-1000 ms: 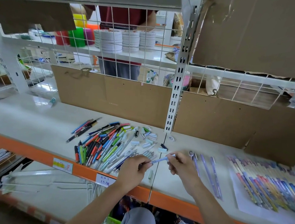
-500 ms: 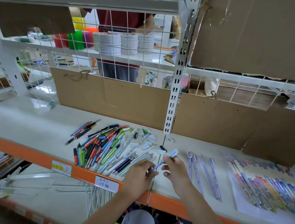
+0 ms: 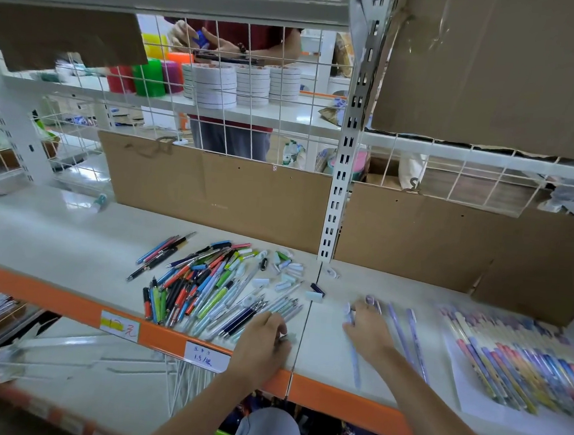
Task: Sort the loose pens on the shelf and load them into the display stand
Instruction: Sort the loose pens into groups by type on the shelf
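A heap of loose pens (image 3: 204,286) in many colours lies on the white shelf (image 3: 53,243), with several loose caps (image 3: 288,272) at its back right. My left hand (image 3: 262,342) sits at the heap's front right edge, fingers curled round a small pale pen piece (image 3: 290,337). My right hand (image 3: 367,330) is low over the shelf to the right of the seam, pinching a lilac pen (image 3: 354,363) that lies lengthwise under it. Two more lilac pens (image 3: 407,333) lie just right of that hand.
A dense row of patterned pens (image 3: 514,369) rests on white paper (image 3: 470,403) at the right. Brown cardboard (image 3: 219,191) lines the back behind a wire grid. White wire racks (image 3: 177,377) lie on the lower shelf. A person (image 3: 230,137) stands behind the shelving.
Both hands held one lilac pen between them. Now they have parted: the right hand took the pen down to the shelf beside the lilac pens, the left dropped to the heap's edge.
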{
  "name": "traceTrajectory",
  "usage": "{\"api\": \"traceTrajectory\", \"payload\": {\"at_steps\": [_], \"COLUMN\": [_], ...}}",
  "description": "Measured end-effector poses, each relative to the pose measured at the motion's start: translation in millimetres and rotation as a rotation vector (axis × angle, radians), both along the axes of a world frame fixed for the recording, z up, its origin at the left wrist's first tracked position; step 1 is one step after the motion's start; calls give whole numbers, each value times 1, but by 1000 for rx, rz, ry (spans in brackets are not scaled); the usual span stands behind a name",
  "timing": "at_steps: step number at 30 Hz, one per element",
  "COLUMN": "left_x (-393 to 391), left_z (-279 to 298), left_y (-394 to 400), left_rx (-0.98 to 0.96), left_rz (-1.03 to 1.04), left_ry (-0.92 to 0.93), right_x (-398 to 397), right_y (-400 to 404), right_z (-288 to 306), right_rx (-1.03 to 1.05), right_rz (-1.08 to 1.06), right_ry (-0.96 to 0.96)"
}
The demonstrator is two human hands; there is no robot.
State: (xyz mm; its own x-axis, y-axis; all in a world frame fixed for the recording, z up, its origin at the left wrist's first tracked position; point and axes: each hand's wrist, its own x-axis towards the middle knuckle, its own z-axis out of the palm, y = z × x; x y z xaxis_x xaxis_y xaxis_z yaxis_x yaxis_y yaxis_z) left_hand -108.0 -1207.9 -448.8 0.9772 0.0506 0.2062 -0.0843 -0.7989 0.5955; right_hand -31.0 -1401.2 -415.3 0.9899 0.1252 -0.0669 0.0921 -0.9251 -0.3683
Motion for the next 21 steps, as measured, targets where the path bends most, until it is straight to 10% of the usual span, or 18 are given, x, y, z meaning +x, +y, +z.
{"api": "traceTrajectory", "payload": {"at_steps": [21], "left_x": [11], "left_z": [2], "left_y": [42], "left_rx": [74], "left_rz": [149], "left_ry": [-35], "right_x": [12], "right_y": [54], "right_z": [-7], "right_rx": [200], "right_rz": [131], "right_ry": [-38]}}
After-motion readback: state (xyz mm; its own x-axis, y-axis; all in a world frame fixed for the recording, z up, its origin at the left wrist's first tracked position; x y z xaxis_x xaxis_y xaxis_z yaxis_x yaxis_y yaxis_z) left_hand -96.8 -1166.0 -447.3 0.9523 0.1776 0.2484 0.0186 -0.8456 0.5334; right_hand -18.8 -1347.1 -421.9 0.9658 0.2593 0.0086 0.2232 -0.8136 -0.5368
